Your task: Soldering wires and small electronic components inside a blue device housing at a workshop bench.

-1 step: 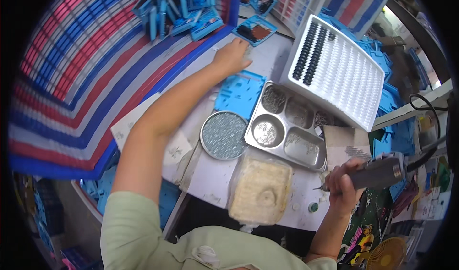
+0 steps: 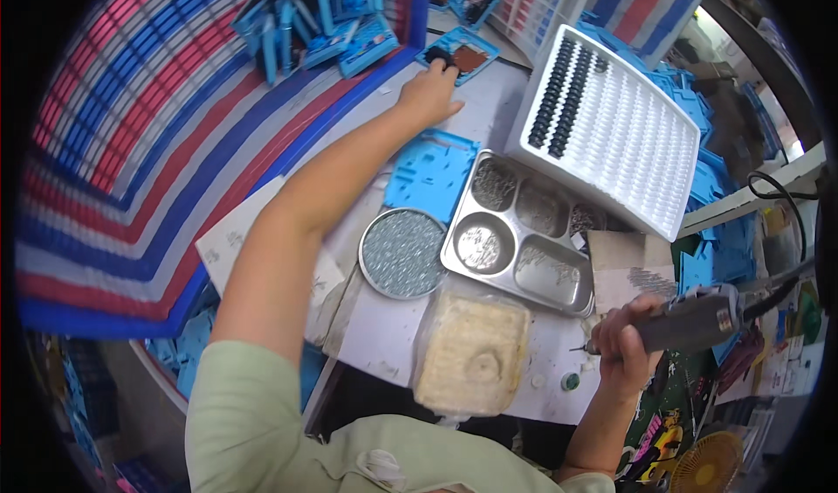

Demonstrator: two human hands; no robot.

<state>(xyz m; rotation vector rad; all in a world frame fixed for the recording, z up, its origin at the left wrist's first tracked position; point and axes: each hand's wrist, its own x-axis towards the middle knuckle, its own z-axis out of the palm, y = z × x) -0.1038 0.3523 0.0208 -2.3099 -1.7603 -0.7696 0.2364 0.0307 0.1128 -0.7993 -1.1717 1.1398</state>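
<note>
My left hand [image 2: 429,96] reaches to the far side of the bench, its thumb spread apart and its fingertips at the black parts in a shallow blue tray [image 2: 481,46]. Brown pieces lie in the same tray. Closer to me is a flat blue plastic panel [image 2: 429,172] with holes and ridges. My right hand [image 2: 625,344] grips a dark corded electric screwdriver [image 2: 690,320], its thin bit pointing left over the bench. Beside the panel stand a round tin [image 2: 402,254] of small grey metal pins and a steel compartment tray [image 2: 547,268] with small metal parts.
A white pocketed tray [image 2: 630,135] with rows of black parts leans at the right. Stacked blue parts [image 2: 367,46] lie in a striped-lined crate [image 2: 201,131] at the left. In front of me are a plastic-wrapped tan block [image 2: 471,353] and a small green cap [image 2: 570,381].
My left hand has moved slightly farther away, from the near edge of the shallow blue tray onto its black parts. The right hand and screwdriver have hardly moved.
</note>
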